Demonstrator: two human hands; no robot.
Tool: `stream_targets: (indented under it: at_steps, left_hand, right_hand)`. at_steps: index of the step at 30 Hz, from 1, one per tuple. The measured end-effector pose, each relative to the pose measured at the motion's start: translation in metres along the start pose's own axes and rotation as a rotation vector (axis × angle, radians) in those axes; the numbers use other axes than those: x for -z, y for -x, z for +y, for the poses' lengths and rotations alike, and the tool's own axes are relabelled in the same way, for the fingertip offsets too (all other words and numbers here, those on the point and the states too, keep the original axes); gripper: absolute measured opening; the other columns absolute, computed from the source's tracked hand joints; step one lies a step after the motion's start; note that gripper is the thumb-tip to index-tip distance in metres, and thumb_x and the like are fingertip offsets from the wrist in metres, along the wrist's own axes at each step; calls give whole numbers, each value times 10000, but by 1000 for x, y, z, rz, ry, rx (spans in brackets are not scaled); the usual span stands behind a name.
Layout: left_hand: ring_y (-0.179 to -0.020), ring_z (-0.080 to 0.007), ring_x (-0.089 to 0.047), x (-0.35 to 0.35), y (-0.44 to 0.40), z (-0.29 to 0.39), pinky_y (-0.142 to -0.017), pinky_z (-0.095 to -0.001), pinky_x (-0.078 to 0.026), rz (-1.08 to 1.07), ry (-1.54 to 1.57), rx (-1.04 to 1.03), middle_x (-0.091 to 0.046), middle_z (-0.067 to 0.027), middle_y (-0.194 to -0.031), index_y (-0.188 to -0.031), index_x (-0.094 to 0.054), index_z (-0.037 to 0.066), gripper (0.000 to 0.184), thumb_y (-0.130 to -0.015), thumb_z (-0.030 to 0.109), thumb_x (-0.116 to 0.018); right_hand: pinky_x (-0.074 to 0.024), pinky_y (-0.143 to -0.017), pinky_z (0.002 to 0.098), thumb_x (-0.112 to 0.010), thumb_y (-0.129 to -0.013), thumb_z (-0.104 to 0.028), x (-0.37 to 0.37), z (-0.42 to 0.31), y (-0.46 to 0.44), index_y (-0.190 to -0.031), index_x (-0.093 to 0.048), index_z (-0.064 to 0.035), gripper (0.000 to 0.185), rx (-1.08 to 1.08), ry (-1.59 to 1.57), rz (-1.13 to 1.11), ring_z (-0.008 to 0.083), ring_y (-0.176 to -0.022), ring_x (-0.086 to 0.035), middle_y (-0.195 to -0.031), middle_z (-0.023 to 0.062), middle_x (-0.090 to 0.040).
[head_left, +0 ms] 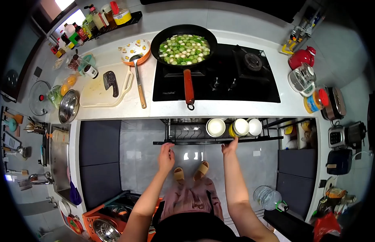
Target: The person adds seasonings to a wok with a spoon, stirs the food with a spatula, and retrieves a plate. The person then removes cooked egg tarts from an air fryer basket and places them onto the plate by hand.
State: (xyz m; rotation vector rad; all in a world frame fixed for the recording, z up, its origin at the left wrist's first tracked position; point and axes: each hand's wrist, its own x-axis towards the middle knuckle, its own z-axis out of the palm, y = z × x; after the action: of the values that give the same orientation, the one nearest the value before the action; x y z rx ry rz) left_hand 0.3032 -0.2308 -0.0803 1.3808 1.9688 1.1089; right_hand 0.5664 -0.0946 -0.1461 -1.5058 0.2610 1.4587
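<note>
Below the counter a wire drawer (187, 142) is pulled partly out, with white bowls (215, 127) and stacked bowls (240, 126) at its right side. My left hand (167, 154) is at the drawer's front edge, left of its middle, fingers bent. My right hand (230, 147) is at the same edge further right, near the stacked bowls, its fingers partly hidden by the drawer front. On the black stove (219, 88) stands a pan (189, 88) of chopped green and white vegetables (184, 49).
A cutting board (94, 94) with a cleaver (111, 82), a spatula (140, 82), a patterned bowl (135, 50) and a metal bowl (69, 106) lie left of the stove. A red kettle (302, 57) and jars stand right. A large bottle (268, 197) is on the floor.
</note>
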Motion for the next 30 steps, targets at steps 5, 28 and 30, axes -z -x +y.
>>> stream_targets:
  at_steps: [5, 28, 30]
  left_hand:
    - [-681, -185, -547, 0, -3, 6, -579, -265, -455, -88, 27, -59, -522, -106, -1032, -974, -535, 52, 224, -777, -38, -480]
    - [-641, -223, -566, -13, 15, -58, -567, -305, -462, -174, 70, -6, -562, -87, -882, -960, -547, 86, 205, -780, 2, -496]
    - [-651, -224, -572, -19, 14, -64, -574, -302, -464, -188, 75, 2, -572, -90, -872, -965, -550, 85, 207, -783, 3, -496]
  right_hand:
    - [-251, -893, 366, -483, -759, -510, 33, 18, 5, -1243, -411, -180, 591, -13, 67, 159, 179, -1121, -387, -1269, -6, -440]
    - [-373, -926, 369, -540, -752, -71, 65, 109, 65, -1174, -469, 30, 440, 972, 1070, 125, 357, -1081, -488, -1147, 258, -503]
    - [-453, -795, 342, -529, -774, -84, 58, 117, 52, -1078, -555, 4, 317, 838, 993, -33, 317, -892, -594, -936, 203, -612]
